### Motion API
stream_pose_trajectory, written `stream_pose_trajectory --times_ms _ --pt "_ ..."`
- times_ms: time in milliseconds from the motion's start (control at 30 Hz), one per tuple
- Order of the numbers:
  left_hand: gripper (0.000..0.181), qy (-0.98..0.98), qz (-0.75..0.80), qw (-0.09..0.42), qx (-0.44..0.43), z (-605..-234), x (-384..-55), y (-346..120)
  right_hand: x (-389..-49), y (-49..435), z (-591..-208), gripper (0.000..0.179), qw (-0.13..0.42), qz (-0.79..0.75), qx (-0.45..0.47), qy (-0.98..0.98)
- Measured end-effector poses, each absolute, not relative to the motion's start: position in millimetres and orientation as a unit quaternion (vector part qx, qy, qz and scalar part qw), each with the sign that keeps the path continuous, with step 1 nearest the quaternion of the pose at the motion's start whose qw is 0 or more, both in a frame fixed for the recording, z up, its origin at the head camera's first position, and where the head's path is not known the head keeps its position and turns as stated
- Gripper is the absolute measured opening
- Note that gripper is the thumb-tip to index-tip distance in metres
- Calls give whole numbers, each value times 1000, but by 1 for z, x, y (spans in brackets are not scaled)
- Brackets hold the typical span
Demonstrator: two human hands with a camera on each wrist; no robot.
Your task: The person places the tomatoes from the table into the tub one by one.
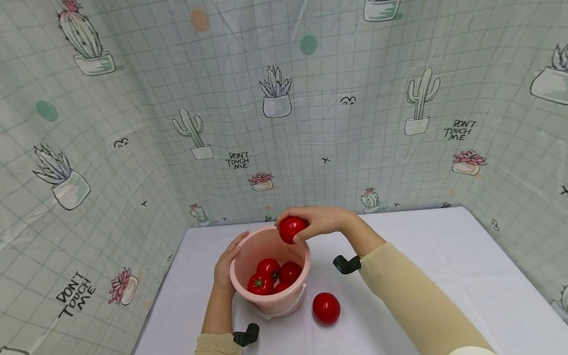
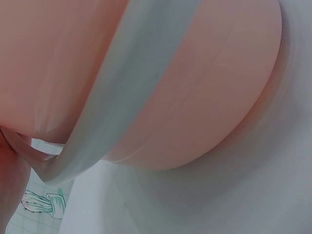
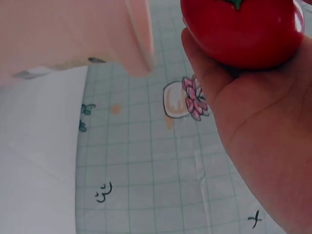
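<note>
In the head view a pink bucket [image 1: 284, 304] stands on the table, with several red tomatoes [image 1: 268, 267] inside. My left hand [image 1: 226, 264] holds the bucket's left side, its fingers curved along the outside near the rim. Above the bucket's far right rim, my right hand [image 1: 321, 222] grips another tomato [image 1: 291, 230] between fingers and thumb. The right wrist view shows this tomato [image 3: 243, 34] in the palm, a green stem on its top. One loose tomato [image 1: 326, 308] lies right of the bucket. The left wrist view shows the bucket's wall and pale handle [image 2: 131, 83] close up.
A white-covered table [image 1: 390, 296] lies under everything. Behind it and on both sides hangs a grid-patterned cloth [image 1: 328, 133] printed with cacti. Small black devices [image 1: 346, 265] sit at both wrists.
</note>
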State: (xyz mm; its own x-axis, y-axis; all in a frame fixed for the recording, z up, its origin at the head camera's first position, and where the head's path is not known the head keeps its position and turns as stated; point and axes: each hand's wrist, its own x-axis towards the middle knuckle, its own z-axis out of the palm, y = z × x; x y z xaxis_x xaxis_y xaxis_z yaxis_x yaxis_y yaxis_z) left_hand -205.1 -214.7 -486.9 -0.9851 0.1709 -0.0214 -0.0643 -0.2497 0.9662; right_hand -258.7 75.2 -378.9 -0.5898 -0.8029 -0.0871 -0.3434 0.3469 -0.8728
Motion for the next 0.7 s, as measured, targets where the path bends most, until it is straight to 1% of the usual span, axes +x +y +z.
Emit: stream_pose_trajectory --times_ms 333,533,700 --pt "49 590 802 85 44 -485 -203 -217 -265 43 -379 52 278 -382 -384 793" --pt "50 589 802 90 44 -485 -203 -218 -268 19 -379 53 296 -354 -411 786" --pt "50 590 800 97 45 -485 -203 -219 -269 3 -378 53 324 -336 -405 786"
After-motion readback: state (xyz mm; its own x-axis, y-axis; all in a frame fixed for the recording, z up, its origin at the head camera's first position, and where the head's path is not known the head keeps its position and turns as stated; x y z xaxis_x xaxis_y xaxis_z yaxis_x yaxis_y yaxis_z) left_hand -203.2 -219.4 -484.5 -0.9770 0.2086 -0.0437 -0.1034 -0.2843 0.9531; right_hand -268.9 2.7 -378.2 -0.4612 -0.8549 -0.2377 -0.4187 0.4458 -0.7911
